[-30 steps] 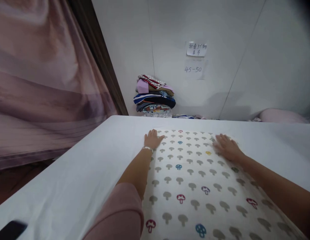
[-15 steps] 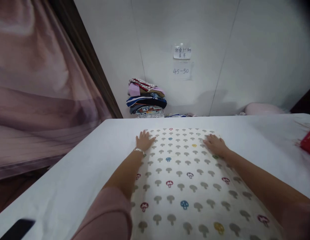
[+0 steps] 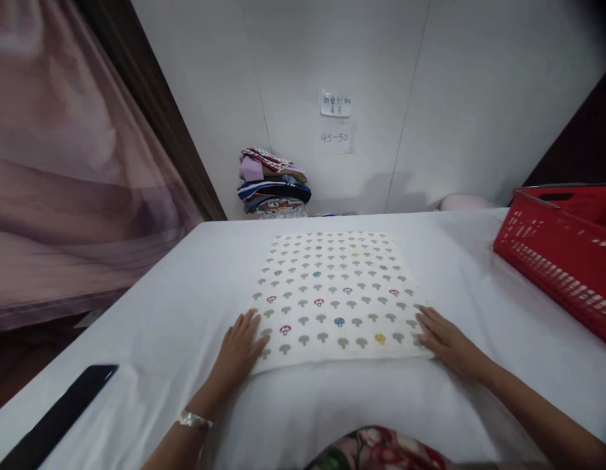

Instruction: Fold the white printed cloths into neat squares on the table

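The mushroom-print cloth (image 3: 332,294) lies flat in the middle of the visible desk (image 3: 175,313), nearer the desk's far edge than its left edge. Nearest the wearer, one piece of floral fabric (image 3: 376,450) shows red flowers and green leaves. One silvery bracelet (image 3: 194,419) circles the left wrist. One long, flat black object (image 3: 58,418) lies near the desk's left edge, with no writing that can be read on it.

Two bare hands touch the one cloth. The left hand (image 3: 240,343) rests on its near left corner, and the right hand (image 3: 447,339) touches its right edge near the other near corner. Each grip is apart, palm down, with the fingers extended and clamped on nothing. Among the cloth's many grey mushrooms are three blue ones and two yellow.

One red basket (image 3: 561,254) with slotted sides stands at the right of the desk, partly out of view.

Beyond the desk's far edge, near its far left corner, rises one stack of folded textiles (image 3: 273,186); the layers overlap too much to count. One rounded pink item (image 3: 464,202) shows farther right. Two papers are on the pale wall (image 3: 479,98): the upper paper (image 3: 336,105) has two lines of blurred handwritten Chinese characters, and the lower paper (image 3: 338,138) reads "45-50". A pink curtain (image 3: 77,170) hangs at the left.
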`<state>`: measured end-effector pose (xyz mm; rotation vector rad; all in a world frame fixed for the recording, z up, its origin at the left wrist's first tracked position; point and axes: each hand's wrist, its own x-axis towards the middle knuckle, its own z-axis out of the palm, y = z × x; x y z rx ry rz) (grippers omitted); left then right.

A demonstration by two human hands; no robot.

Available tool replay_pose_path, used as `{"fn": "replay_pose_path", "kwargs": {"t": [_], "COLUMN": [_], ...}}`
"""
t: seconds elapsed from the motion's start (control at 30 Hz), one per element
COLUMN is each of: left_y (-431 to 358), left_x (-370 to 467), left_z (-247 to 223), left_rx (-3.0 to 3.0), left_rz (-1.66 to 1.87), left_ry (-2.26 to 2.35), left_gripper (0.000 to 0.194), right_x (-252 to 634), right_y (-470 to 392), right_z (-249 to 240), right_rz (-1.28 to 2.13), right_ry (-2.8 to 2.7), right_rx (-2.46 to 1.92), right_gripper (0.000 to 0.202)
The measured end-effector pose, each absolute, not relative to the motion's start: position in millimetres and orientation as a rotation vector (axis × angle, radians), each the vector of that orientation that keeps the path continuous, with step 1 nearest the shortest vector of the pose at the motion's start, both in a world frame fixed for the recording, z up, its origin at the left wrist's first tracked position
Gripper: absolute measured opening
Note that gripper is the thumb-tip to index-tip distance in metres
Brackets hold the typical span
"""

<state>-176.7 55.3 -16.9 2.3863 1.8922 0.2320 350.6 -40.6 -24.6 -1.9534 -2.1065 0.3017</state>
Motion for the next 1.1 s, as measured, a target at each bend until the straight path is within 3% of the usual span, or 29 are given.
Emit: {"fn": "replay_pose_path", "kwargs": {"t": [0.4, 0.67, 1.1], "left_y": [-19.2, -7.5, 6.5], "left_x": [-196.7, -195.8, -191.4], "left_z": [-21.8, -17.9, -12.9], "left_rx": [2.38, 2.615, 2.655], "left_rz": [0.57, 0.61, 0.596], "left_ry": [1.936, 1.631, 1.755], "left_gripper": [0.053, 0.04, 0.044], "right_x": [357.6, 342.9, 342.6], "right_y": [-110.0, -98.2, -75.9], "right_z": [-28.7, -15.6, -8.2], "right_rz": [0.066, -0.119, -0.213], "right_ry": [-2.172, -2.196, -2.219], "right_rx": [-1.832, -1.677, -1.425], "right_gripper": [0.054, 0.04, 0.035]}}
